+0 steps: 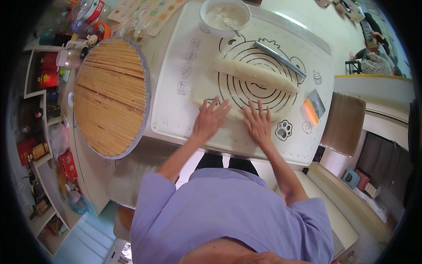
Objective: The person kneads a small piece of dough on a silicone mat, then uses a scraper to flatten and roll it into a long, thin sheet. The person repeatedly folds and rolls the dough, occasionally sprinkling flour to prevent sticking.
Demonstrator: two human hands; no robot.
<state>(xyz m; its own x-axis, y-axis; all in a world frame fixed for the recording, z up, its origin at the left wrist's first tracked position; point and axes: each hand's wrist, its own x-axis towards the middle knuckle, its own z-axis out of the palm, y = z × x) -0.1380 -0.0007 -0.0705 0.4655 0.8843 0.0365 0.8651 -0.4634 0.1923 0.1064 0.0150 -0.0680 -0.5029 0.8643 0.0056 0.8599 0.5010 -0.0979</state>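
Note:
My left hand [211, 119] rests with fingers spread at the near side of a white printed baking mat [171, 112]. Beside it, my right hand [258, 122] lies palm down, fingers also apart. Pale dough [235, 114] shows between and around the fingertips, partly hidden by them. Beyond both hands, a long smooth dough roll [257, 75] stretches across the mat's printed circles. Past that roll lies a silvery metal rolling pin [280, 60]. A dough scraper [313, 107] with an orange grip is to the right of my right hand.
At the mat's far edge stands a white bowl [225, 19] of flour with a utensil in it. A round tray of woven stalks [110, 99] lies to the left. Chairs [343, 123] flank the table. Far off at upper right, a person [376, 59] is seated.

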